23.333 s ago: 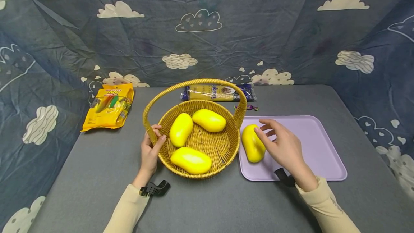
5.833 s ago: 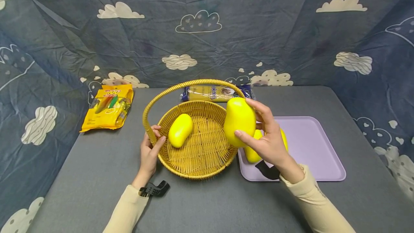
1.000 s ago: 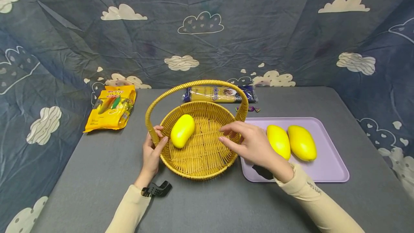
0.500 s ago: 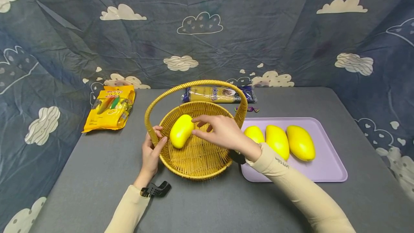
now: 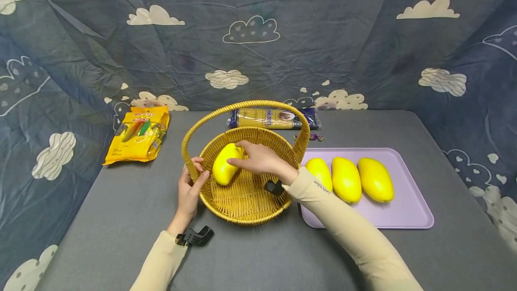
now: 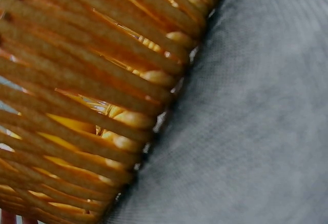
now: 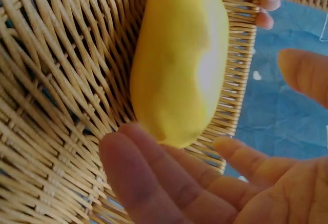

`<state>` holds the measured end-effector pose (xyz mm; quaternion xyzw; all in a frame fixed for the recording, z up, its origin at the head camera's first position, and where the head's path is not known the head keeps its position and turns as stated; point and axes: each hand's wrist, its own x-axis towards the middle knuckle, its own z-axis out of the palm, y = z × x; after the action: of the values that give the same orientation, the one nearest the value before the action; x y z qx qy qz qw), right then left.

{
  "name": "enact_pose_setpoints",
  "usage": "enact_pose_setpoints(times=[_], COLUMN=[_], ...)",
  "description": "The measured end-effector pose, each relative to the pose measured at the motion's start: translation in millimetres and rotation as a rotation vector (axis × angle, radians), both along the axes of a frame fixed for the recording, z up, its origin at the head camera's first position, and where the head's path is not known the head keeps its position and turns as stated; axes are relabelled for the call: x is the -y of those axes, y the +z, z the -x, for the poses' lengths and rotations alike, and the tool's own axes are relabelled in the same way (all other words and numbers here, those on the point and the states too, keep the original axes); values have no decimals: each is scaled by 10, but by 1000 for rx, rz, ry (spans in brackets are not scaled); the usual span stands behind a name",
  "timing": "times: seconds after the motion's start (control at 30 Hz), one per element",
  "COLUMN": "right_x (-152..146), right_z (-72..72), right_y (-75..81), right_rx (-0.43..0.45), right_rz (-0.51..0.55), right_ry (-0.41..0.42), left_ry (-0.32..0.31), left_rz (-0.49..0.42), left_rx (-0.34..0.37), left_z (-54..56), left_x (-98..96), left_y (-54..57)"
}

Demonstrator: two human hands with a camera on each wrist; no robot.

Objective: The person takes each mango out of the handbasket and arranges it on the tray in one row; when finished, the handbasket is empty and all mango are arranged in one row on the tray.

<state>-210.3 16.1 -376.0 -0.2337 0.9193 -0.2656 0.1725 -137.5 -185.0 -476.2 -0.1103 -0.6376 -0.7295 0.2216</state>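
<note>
A golden wicker basket (image 5: 250, 208) with a tall arched handle stands mid-table, and its weave fills much of the left wrist view. My left hand (image 5: 187, 196) grips it at the left, where handle meets rim. One yellow mango (image 5: 223, 167) lies inside against the left wall. Over it reaches my right hand (image 5: 260, 160), thumb apart from the other fingers. In the right wrist view, extended fingers (image 7: 136, 178) lie at the near end of the mango (image 7: 177, 65), and the thumb (image 7: 305, 75) stands off to its side.
A lilac tray (image 5: 408, 187) at the right bears three mangoes (image 5: 346, 179) side by side; the right sleeve passes over its near-left part. Behind the basket lie a blue-and-gold packet (image 5: 266, 118) and a small purple wrapped candy (image 5: 313, 138). A yellow bag (image 5: 137, 136) sits at far left.
Over the earlier frames, mangoes in the basket fell from three to one, and those on the tray rose from one to three. Lately my right hand moved left from the tray to the last mango.
</note>
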Motion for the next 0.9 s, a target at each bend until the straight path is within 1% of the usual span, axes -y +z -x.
enact_pose_setpoints(times=[0.13,0.27,0.43,0.57,0.7,0.8,0.9], right_x=[66,125,202,264,289,276,248], right_z=[42,63,61,64,70,74,88], right_y=[-50,-102,-142,-161,-167,-161,-164], right_rx=[40,57,50,26,29,55,97], right_rz=[-19,-25,-35,-95,-134,-104,-26], right_ry=[-30,-52,-82,-102,-111,-99,-86], left_ry=[3,1,-2,0,-9,-14,-13], left_rz=[0,-1,-3,-6,-7,-12,-17], left_rx=[2,7,11,12,15,15,12], left_z=[-8,-10,-9,-11,-6,-4,-4], left_x=[1,-2,-6,-5,-11,-11,-5], left_y=[8,11,15,12,10,10,9])
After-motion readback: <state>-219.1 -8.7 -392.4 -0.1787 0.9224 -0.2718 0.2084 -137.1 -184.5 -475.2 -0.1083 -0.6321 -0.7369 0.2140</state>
